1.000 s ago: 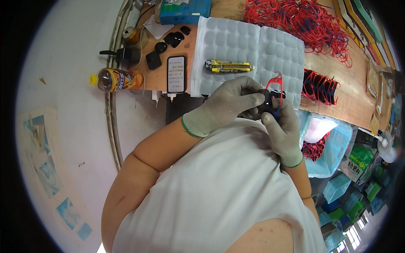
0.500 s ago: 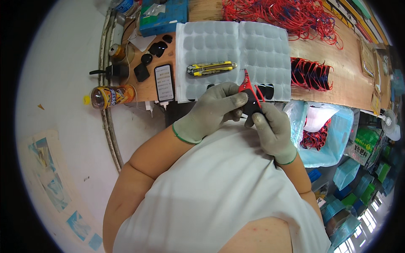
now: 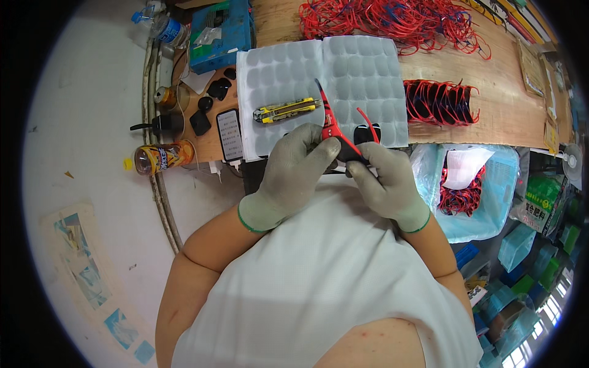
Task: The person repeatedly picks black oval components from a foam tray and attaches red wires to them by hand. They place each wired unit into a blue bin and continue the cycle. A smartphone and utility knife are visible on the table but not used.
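A pair of red-framed sunglasses (image 3: 332,130) is held between my two gloved hands at the near edge of the padded sheet. My left hand (image 3: 293,162) pinches one side, thumb on the front beside a red temple with a dark tip that points away from me. My right hand (image 3: 389,181) is closed on the other side, thumb and fingers at the lower rim; its temple sticks up beyond my fingers. One dark lens shows between the hands; my fingers hide the rest. Loose dark lenses (image 3: 367,133) lie on the grey-white padded sheet (image 3: 362,67) just beyond.
A yellow utility knife (image 3: 287,110) lies on the sheet. Left of it are a phone (image 3: 230,136), loose dark lenses (image 3: 218,89) and bottles. Sunglasses (image 3: 440,103) stand in a row at right, with a red frame pile (image 3: 386,21) behind. A lined blue crate (image 3: 500,184) stands lower right.
The sunglasses have turned in my hands; the left temple now points farther up and left, and the temples look wider apart. My hands have shifted slightly left, still gripping. The whole view has shifted.
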`<action>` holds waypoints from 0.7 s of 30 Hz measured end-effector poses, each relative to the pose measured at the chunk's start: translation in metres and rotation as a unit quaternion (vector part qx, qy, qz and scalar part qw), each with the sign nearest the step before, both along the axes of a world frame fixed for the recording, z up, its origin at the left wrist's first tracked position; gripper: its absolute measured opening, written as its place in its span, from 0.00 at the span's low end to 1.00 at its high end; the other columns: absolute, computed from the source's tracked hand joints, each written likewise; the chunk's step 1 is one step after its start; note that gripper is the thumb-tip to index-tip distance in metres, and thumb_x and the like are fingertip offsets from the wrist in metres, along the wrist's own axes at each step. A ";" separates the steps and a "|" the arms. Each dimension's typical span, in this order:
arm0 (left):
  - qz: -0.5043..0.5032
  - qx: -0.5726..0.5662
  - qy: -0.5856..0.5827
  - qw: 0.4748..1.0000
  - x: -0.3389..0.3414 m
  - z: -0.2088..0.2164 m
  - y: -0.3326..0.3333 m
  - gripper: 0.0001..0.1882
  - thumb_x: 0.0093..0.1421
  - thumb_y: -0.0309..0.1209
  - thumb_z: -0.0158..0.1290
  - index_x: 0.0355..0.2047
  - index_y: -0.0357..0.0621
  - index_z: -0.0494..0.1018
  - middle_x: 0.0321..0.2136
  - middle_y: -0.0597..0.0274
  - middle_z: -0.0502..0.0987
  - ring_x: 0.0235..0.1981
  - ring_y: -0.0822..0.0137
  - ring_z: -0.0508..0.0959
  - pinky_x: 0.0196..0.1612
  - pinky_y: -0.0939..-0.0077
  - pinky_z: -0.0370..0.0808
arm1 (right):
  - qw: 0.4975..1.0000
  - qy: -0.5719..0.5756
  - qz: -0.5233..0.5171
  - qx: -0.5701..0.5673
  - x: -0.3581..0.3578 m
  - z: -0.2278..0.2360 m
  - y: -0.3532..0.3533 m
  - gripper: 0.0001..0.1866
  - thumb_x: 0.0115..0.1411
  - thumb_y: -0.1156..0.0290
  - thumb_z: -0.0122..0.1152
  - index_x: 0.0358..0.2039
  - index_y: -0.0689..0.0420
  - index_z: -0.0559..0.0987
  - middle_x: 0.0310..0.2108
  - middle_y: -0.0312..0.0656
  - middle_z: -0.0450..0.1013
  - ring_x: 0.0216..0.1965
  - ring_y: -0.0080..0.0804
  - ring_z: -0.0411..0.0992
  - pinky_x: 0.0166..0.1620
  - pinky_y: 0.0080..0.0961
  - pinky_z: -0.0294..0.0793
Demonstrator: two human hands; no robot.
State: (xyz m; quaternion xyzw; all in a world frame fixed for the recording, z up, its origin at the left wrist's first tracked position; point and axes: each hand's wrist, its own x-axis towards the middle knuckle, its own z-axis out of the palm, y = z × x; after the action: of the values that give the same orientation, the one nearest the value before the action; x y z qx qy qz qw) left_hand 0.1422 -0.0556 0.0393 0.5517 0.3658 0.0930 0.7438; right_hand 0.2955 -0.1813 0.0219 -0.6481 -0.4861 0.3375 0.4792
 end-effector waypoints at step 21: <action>-0.191 0.359 -0.195 0.893 0.032 0.003 0.083 0.11 0.59 0.25 0.57 0.43 0.38 0.78 0.54 0.43 0.74 0.43 0.61 0.80 0.49 0.66 0.75 | 0.986 0.136 -0.082 0.046 -0.005 0.008 0.035 0.06 0.61 0.74 0.62 0.35 0.64 0.77 0.22 0.48 0.71 0.21 0.43 0.70 0.27 0.34 0.69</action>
State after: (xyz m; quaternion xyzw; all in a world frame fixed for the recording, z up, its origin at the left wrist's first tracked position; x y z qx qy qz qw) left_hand 0.1746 0.0279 0.0426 0.8110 0.0425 0.1801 0.5550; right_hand 0.2903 -0.1459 0.0301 -0.6108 -0.3766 0.3596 0.5965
